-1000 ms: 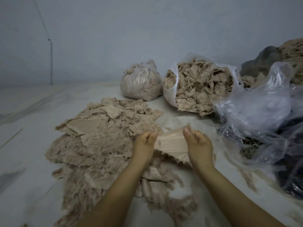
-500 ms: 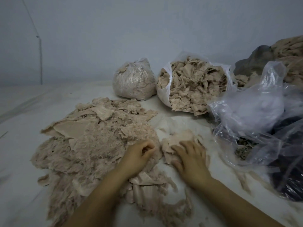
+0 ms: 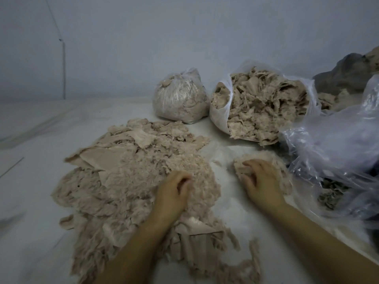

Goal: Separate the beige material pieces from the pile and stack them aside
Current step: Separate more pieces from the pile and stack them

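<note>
Both hands had come down since the earlier frames, when they held one beige sheet stretched between them above the floor. That sheet now lay on the small side stack (image 3: 264, 173), and the right hand (image 3: 261, 180) rested flat on it, fingers spread and pressing, gripping nothing. The left hand (image 3: 173, 194) had moved back to the main pile (image 3: 131, 177), its fingers curled into the fluffy top layer; whether its grip had actually closed on a piece could not be told, since the fingertips were sunk in the material.

What the next move turned on was the side-to-side layout. The pile lay to the left, directly under the left hand, while the stack sat to the right, just beside the clear plastic bag (image 3: 336, 144), with a strip of bare pale floor (image 3: 225, 199) between the two. The left hand was plainly nearer the source, the right nearer the destination. Any piece lifted would probably travel rightward across that gap. Flat sheets showed at the pile's near edge, long edges running roughly left to right.
</note>
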